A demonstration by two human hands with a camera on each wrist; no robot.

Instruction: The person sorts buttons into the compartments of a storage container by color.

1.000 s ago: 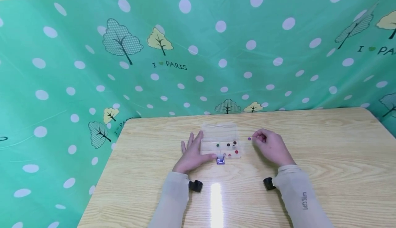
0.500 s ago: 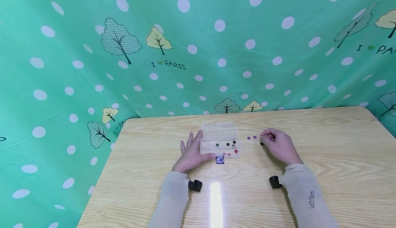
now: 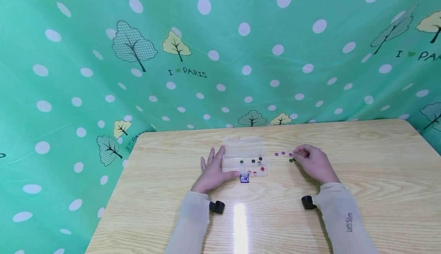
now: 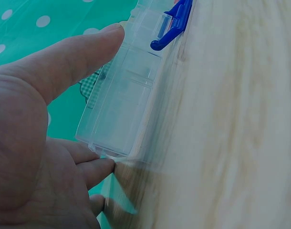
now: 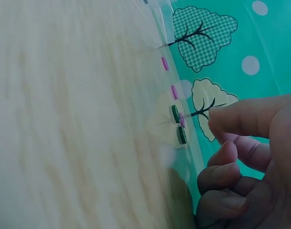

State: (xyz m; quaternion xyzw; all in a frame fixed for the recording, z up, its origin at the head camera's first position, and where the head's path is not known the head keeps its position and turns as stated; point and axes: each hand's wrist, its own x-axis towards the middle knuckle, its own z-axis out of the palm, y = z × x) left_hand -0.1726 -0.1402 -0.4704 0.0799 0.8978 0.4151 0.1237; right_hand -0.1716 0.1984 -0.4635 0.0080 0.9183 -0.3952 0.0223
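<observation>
A clear plastic divided box [image 3: 232,164] lies on the table with its lid [image 3: 244,147] laid back. My left hand [image 3: 213,175] spans its left end, straight thumb along the front and the other fingers spread at the left side. In the left wrist view the thumb reaches toward the blue latch [image 4: 171,33]. My right hand [image 3: 315,164] hovers right of the box, fingers loosely bent, with nothing visible between them. Beside its fingertips lie small purple discs [image 3: 283,153] and two dark green discs [image 3: 291,160]. In the right wrist view, one purple disc [image 5: 182,120] is partly behind a green disc [image 5: 175,114].
Inside the box are several small discs, including a green disc [image 3: 241,162], dark discs [image 3: 253,161] and a red disc [image 3: 262,168]. The wooden table [image 3: 155,208] meets a green dotted cloth [image 3: 193,101] at the back. Each wrist carries a small black camera [image 3: 218,207].
My right hand has moved right, away from the box. More purple discs and two dark green discs now show where it was. The left hand and box have stayed in place.
</observation>
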